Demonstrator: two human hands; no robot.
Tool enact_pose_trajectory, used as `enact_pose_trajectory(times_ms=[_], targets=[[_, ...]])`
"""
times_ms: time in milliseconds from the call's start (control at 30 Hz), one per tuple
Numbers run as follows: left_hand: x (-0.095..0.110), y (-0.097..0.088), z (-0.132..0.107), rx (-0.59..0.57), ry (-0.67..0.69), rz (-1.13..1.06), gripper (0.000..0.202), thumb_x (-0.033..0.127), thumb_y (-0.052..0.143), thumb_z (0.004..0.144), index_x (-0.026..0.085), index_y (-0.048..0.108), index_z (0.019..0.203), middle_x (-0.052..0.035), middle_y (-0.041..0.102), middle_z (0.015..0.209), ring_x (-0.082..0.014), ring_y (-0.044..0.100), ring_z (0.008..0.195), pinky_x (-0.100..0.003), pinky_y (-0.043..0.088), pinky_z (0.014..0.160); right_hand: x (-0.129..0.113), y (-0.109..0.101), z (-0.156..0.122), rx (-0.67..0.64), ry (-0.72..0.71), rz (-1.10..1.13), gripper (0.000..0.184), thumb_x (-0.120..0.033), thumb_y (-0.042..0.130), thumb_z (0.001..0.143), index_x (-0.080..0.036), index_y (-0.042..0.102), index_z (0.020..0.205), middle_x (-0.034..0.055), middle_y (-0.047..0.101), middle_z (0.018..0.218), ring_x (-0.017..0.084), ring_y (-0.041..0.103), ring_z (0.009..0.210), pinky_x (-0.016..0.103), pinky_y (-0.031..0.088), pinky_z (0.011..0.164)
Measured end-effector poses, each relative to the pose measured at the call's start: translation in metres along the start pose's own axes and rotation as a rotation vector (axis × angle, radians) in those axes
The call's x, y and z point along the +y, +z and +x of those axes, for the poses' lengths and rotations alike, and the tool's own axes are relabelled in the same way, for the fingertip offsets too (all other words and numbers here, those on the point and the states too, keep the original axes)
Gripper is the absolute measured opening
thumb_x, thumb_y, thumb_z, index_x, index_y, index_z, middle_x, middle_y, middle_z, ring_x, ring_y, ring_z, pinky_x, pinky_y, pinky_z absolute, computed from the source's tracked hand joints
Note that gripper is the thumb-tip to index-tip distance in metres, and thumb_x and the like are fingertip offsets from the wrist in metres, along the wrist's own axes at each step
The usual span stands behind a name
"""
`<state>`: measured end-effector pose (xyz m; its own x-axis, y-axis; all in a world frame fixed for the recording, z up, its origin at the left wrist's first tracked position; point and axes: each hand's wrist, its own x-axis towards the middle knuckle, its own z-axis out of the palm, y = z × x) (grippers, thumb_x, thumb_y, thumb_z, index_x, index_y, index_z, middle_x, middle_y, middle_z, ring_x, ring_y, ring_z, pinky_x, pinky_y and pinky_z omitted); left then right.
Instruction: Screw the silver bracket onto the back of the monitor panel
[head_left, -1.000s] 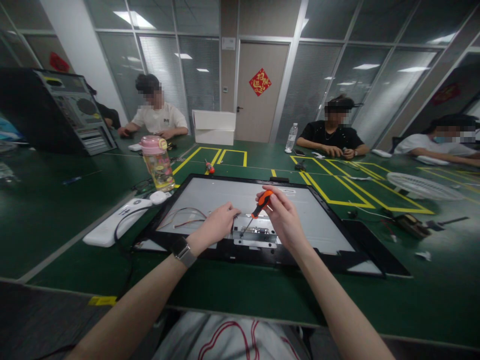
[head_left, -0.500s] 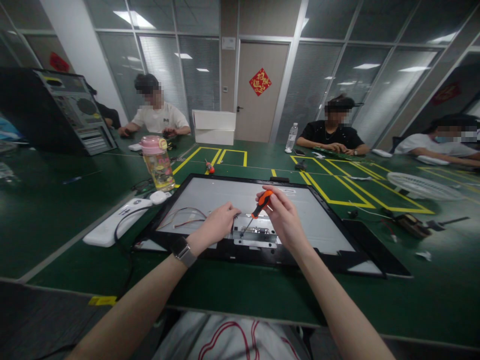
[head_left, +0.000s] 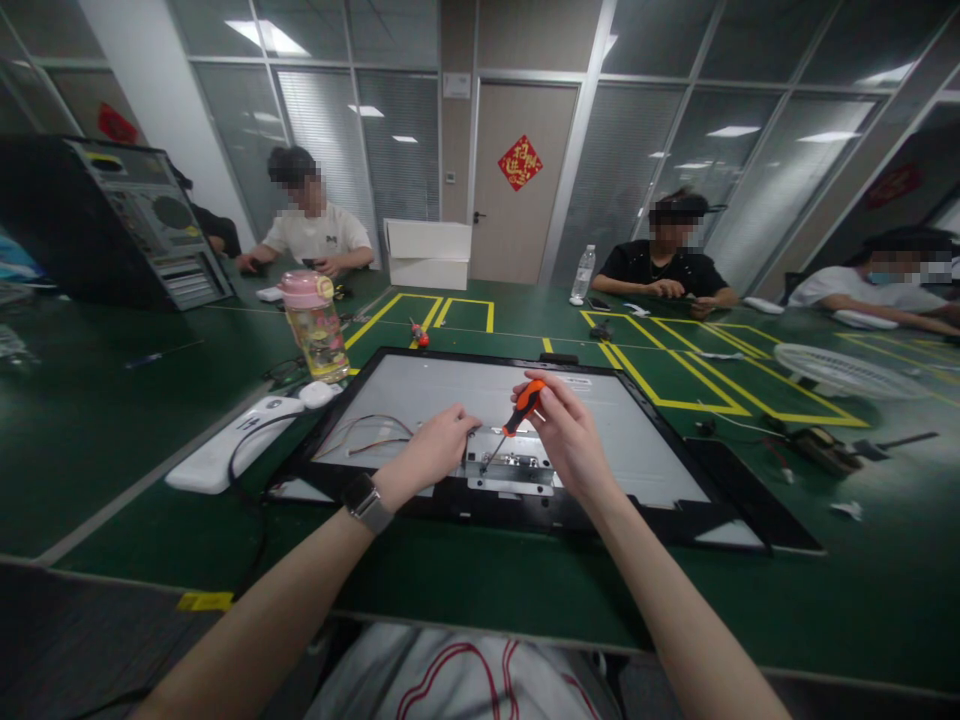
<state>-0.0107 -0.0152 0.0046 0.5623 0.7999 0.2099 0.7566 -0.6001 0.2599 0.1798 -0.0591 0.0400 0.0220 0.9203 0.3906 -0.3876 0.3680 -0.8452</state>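
Note:
An orange-and-black screwdriver slants down in my right hand, which is closed around its handle. Its tip meets the lower left part of a metal bracket. That bracket sits near the front edge of a flat display panel with a grey back and black frame. My left hand, with a watch on the wrist, lies on the panel, its curled fingertips at the bracket's upper left corner. Thin wires run on the panel beside the left hand.
A white power bank and a pink-lidded bottle stand left of the panel. A black computer case is far left. A black slab adjoins the panel's right side. Several people sit across the green table.
My hands, the screwdriver and the panel keep nearly the same positions. Across the table, people's hands have shifted slightly.

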Motion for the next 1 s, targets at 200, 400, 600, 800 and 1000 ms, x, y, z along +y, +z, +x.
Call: enact_pose_trajectory(times_ms=[200, 400, 600, 800, 1000], targets=[[-0.0014, 0.0015, -0.0006, 0.007, 0.009, 0.004, 0.039, 0.01, 0.036, 0.092, 0.016, 0.061, 0.122, -0.0095, 0.058, 0.106, -0.0193, 0.06, 0.094, -0.032, 0.048, 0.089, 0.0, -0.0003, -0.0004, -0.002, -0.006, -0.02, 0.024, -0.041, 0.067, 0.083, -0.028, 0.071, 0.103, 0.0035, 0.071, 0.094, 0.021, 0.063, 0.096, 0.042, 0.047, 0.092], [-0.0012, 0.0011, -0.0004, 0.011, 0.006, -0.003, 0.04, 0.009, 0.037, 0.092, 0.018, 0.061, 0.122, -0.0085, 0.058, 0.105, -0.0183, 0.06, 0.093, -0.03, 0.048, 0.088, -0.0007, 0.0009, -0.0011, 0.006, 0.006, -0.005, 0.023, -0.041, 0.068, 0.082, -0.028, 0.071, 0.102, 0.0031, 0.071, 0.094, 0.02, 0.063, 0.096, 0.04, 0.046, 0.092], [-0.0021, 0.003, 0.0008, 0.01, 0.006, 0.003, 0.039, 0.01, 0.037, 0.092, 0.017, 0.062, 0.121, -0.0091, 0.058, 0.105, -0.0191, 0.06, 0.093, -0.031, 0.048, 0.088, -0.0012, 0.0017, -0.0006, 0.01, 0.006, 0.001, 0.023, -0.042, 0.07, 0.081, -0.029, 0.072, 0.1, 0.0028, 0.071, 0.093, 0.02, 0.063, 0.096, 0.04, 0.046, 0.092], [-0.002, 0.003, 0.0004, 0.012, 0.006, -0.005, 0.039, 0.01, 0.037, 0.092, 0.017, 0.062, 0.121, -0.0089, 0.058, 0.105, -0.0187, 0.06, 0.094, -0.032, 0.048, 0.09, -0.0022, 0.0023, -0.0013, 0.008, 0.014, 0.007, 0.023, -0.041, 0.07, 0.081, -0.029, 0.073, 0.1, 0.0026, 0.071, 0.094, 0.02, 0.063, 0.095, 0.04, 0.046, 0.093], [-0.0008, 0.0013, -0.0002, 0.01, 0.009, -0.004, 0.04, 0.009, 0.036, 0.092, 0.016, 0.062, 0.121, -0.009, 0.058, 0.105, -0.0188, 0.06, 0.094, -0.031, 0.048, 0.089, -0.002, 0.0017, -0.0013, 0.007, 0.008, -0.002, 0.024, -0.042, 0.07, 0.08, -0.029, 0.072, 0.1, 0.0027, 0.071, 0.094, 0.02, 0.063, 0.095, 0.041, 0.046, 0.093]])
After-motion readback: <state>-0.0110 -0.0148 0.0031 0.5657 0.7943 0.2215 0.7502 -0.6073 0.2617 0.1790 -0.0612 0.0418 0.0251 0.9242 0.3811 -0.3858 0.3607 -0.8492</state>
